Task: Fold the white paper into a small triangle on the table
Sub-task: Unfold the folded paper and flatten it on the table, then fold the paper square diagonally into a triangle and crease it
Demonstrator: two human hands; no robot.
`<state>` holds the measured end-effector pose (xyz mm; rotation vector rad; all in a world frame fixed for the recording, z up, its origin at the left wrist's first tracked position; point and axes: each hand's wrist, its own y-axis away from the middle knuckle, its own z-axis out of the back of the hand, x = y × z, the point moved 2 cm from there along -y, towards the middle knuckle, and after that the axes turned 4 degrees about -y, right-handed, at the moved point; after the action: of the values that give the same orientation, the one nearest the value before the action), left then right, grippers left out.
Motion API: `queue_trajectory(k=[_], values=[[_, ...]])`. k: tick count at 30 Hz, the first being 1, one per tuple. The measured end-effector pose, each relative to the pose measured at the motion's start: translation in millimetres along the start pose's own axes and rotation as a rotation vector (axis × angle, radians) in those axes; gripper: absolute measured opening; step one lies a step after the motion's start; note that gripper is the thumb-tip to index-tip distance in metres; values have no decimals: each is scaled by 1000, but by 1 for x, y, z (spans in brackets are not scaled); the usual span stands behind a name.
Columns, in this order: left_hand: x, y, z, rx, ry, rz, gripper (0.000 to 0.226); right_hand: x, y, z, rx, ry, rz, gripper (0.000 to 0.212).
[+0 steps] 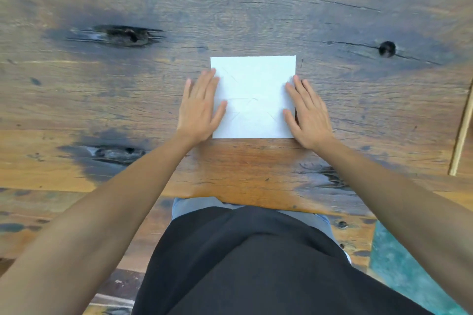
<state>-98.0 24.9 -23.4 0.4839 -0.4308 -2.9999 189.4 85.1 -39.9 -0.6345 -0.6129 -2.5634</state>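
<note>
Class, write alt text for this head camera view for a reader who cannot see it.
A white paper, flat and faintly creased, lies on a dark, knotted wooden table. The person's left hand and right hand rest open on its left and right edges. A thin pale stick lies at far right.

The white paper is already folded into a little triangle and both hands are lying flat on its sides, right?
Not quite. In the head view the white paper is still a flat rectangle on the table, showing only faint crease lines, not a triangle. The rest holds: the left hand and right hand lie flat on its sides.
</note>
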Motion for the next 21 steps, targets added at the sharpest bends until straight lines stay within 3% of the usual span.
queue_trajectory(k=[4,10,21], values=[[-1,-40,22,-128,246,267,44,1,27,-3,-8,46,58,58],[9,-81,20,14,269,318,51,2,53,-18,-6,86,127,48],[10,-91,22,20,281,338,27,0,65,-19,49,116,105,45]])
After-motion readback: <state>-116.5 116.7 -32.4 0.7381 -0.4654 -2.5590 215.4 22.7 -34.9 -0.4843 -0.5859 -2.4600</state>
